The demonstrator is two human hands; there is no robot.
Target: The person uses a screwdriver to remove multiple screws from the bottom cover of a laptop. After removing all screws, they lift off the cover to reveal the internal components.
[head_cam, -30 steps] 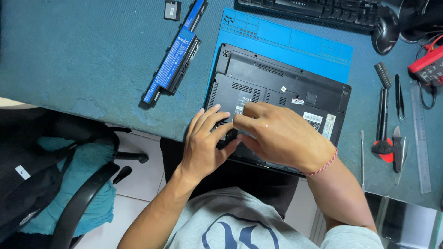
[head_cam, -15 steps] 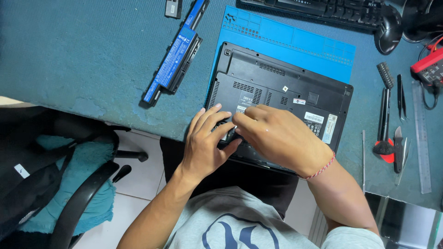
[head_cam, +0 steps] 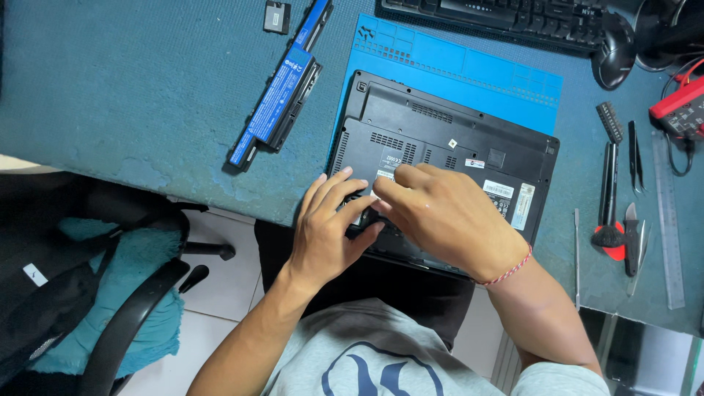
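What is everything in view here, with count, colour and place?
laptop: one, black, underside up on the mat
mat: one, blue, under the laptop
battery pack: one, blue and black, left of the mat
small module: one, dark, top edge
keyboard: one, black, top
mouse: one, black, top right
hand tools: several, black and red, right of the laptop
ruler: one, clear, far right
desk: one, teal
chair: one, black, lower left
left hand: on the laptop's near edge
right hand: on the laptop, touching the left
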